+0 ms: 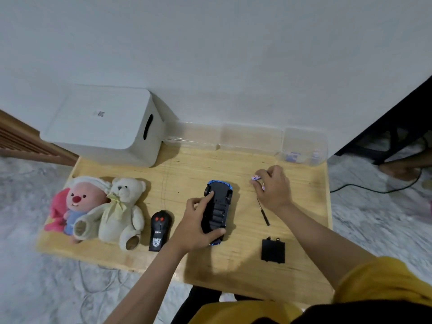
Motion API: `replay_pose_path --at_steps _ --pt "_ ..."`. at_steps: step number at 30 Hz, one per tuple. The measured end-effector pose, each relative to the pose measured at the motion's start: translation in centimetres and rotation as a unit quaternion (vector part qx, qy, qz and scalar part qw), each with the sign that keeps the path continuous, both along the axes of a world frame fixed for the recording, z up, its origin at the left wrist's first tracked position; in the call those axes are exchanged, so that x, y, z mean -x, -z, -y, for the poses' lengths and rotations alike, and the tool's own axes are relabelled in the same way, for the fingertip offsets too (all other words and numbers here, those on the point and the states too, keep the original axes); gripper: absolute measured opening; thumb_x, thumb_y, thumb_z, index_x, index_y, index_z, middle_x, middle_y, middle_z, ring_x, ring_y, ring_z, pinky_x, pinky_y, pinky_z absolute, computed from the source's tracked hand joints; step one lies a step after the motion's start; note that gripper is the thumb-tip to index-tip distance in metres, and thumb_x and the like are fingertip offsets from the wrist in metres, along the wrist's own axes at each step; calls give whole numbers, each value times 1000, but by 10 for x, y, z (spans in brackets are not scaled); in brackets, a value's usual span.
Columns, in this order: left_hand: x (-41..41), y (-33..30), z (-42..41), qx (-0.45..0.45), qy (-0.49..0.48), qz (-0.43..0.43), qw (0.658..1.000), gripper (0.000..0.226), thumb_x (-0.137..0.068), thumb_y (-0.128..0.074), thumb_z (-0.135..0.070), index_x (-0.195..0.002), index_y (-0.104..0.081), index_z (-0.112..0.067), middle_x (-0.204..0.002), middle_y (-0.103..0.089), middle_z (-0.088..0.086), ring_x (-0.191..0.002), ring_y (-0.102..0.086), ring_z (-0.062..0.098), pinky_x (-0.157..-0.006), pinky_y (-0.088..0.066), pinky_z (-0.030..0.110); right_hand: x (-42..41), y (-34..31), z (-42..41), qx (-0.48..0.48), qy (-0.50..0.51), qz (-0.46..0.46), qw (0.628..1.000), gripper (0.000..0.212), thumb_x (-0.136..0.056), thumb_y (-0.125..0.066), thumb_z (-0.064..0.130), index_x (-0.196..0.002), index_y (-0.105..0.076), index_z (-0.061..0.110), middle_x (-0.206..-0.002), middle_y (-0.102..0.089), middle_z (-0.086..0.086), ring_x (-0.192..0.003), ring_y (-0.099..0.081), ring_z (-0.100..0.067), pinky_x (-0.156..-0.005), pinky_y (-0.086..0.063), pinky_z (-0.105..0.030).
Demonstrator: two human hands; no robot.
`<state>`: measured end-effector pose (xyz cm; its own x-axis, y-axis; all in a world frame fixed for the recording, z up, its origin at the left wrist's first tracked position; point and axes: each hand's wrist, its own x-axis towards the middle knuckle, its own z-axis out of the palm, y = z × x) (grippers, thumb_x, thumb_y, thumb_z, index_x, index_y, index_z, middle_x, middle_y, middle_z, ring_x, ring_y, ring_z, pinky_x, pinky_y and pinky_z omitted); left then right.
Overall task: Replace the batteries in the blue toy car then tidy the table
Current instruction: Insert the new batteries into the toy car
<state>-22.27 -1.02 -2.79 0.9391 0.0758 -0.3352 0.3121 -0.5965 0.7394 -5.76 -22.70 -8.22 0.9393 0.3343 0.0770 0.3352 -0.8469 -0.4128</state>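
From the upturned toy car point(217, 206), the remote point(160, 230) lies at nine o'clock, the screwdriver point(263, 211) at three, the battery cover point(273, 250) at four.

Domestic room, floor-level setting. A low light-wood table point(187, 164) stands against a plain white wall point(210, 54) on grey marble-patterned flooring point(374, 218). Soft toys lie on it: a cream teddy bear point(121, 206) and a pink plush beaver point(77, 202). A white lidded plastic storage box point(105, 125) sits behind.
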Motion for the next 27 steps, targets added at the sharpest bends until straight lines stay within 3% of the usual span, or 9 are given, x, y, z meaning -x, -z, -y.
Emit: replay_pose_path --at_steps 5,9,12,15,17,19,22,27 --pt "-4 -1 -4 33 -3 -40 999 109 -64 -84 -45 -147 -12 -46 -122 -41 -3 -112 -49 11 -95 -40 23 -2 -9 -2 21 -22 -16 999 31 -84 -63 44 -95 -64 15 -88 -49 -6 -70 -44 -16 -55 -50 -34" --pt "-5 -3 -6 71 2 -65 995 116 -62 -88 -35 -147 -10 -48 -122 -39 -1 -111 -47 9 -96 -36 19 -6 -20 -5 74 -33 -75 994 32 -90 -51 48 -104 -59 20 -101 -50 -2 -82 -49 -14 -62 -46 -32" --pt "-4 1 -7 107 -19 -70 992 116 -52 -90 -41 -141 -17 -57 -122 -40 -3 -116 -49 10 -104 -42 31 -6 -34 -8 66 -28 -103 992 29 -94 -48 42 -111 -55 18 -106 -54 -2 -96 -54 -20 -67 -42 -31" --pt "-4 -2 -6 112 -20 -67 991 113 -45 -89 -47 -138 -25 -57 -125 -47 -7 -116 -53 12 -101 -47 38 1 -47 -10 -22 4 -124 992 25 -94 -51 35 -107 -55 13 -99 -63 -6 -92 -57 -25 -65 -37 -30" --pt "-4 -6 -3 132 -26 -63 989 110 -50 -92 -37 -140 -29 -51 -125 -54 -11 -113 -56 9 -99 -48 37 12 -59 -13 -85 26 -136 987 25 -93 -53 33 -108 -56 13 -94 -66 -7 -84 -58 -24 -64 -40 -30" --pt "-3 -10 0 146 -35 -61 987 108 -54 -92 -30 -140 -31 -47 -124 -56 -15 -113 -56 5 -100 -48 36 25 -71 -17 -131 34 -151 979 25 -93 -55 31 -113 -55 15 -88 -67 -4 -79 -58 -21 -66 -44 -32" --pt "0 -13 5 145 -45 -43 987 108 -51 -91 -39 -139 -30 -51 -132 -49 -18 -118 -52 4 -101 -47 37 47 -86 -22 -202 35 -179 962 29 -93 -56 28 -120 -50 26 -81 -67 2 -76 -60 -16 -67 -46 -33" --pt "-2 -25 17 168 -68 -13 983 107 -51 -89 -43 -137 -27 -57 -135 -46 -13 -117 -55 12 -96 -51 40 78 -106 -32 -317 72 -181 928 19 -88 -65 26 -103 -54 28 -75 -70 7 -73 -61 -5 -65 -41 -12"
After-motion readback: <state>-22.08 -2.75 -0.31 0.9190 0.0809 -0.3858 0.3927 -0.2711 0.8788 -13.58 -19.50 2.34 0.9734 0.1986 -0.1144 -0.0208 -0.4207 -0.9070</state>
